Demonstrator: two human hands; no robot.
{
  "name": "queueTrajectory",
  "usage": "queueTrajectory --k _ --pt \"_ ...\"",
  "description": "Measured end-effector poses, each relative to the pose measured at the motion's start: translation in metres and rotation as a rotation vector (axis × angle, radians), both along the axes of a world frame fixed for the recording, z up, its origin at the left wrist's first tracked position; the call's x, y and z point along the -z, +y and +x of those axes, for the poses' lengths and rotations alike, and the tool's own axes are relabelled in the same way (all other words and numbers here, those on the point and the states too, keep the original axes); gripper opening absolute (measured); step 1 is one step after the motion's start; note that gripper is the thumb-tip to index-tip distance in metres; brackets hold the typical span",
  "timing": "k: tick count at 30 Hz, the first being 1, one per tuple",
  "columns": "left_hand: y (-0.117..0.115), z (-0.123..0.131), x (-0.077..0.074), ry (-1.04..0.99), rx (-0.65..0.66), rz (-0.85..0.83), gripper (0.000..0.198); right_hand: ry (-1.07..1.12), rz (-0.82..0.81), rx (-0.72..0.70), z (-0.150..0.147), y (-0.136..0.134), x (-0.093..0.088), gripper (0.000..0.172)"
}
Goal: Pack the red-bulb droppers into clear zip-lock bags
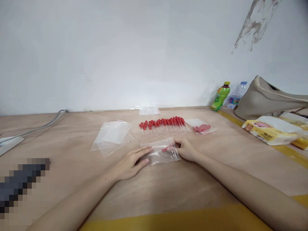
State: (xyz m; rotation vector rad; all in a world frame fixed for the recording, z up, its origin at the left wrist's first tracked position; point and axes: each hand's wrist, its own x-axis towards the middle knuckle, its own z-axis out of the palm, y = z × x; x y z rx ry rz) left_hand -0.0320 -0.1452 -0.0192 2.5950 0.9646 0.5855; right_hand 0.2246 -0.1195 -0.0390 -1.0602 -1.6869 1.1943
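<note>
A clear plastic bag (160, 158) lies on the table between my two hands, with a red-bulbed dropper (165, 149) inside it, its thin tube pointing left. My right hand (186, 149) is closed at the bag's right end, the thumb tip against the dropper's red bulb. Stretched fingers of my left hand (133, 162) rest on the bag's left edge, the thumb apart from them. Just behind, a row of red-bulbed droppers (163, 123) lies side by side. To its right is a clear bag (201, 126) with several red bulbs showing.
Flat clear bags (113, 136) lie to the left, another (149, 111) by the wall. At the right stand a green bottle (220, 97), a clear bottle (237, 95), a beige bag (255, 99) and a yellow tissue pack (267, 130). A grey cable (51, 121) runs at left.
</note>
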Motion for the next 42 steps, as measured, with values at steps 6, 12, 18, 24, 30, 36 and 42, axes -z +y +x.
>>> queueTrajectory --k 6,12,18,24,30,36,42 --pt "0.004 -0.003 0.004 -0.023 -0.025 -0.027 0.031 -0.168 0.184 -0.162 0.011 0.002 -0.002 0.017" --pt "0.006 -0.001 0.006 0.000 0.001 -0.006 0.031 -0.326 0.324 0.390 0.020 0.034 -0.002 0.012" --pt "0.008 -0.001 0.007 -0.005 0.018 0.024 0.031 -0.744 0.381 0.736 0.012 0.078 -0.026 0.023" --pt "0.009 -0.002 0.007 0.003 0.014 0.005 0.031 -0.954 0.189 0.760 -0.006 0.102 -0.028 0.029" --pt "0.008 -0.001 0.007 -0.009 0.011 0.009 0.031 -0.988 0.158 0.802 -0.010 0.106 -0.026 0.031" --pt "0.008 -0.001 0.007 -0.011 0.010 0.007 0.031 -1.036 0.222 0.708 -0.011 0.107 -0.029 0.027" --pt "0.008 -0.001 0.007 -0.016 0.001 0.002 0.031 -1.032 0.279 0.641 -0.011 0.108 -0.035 0.029"
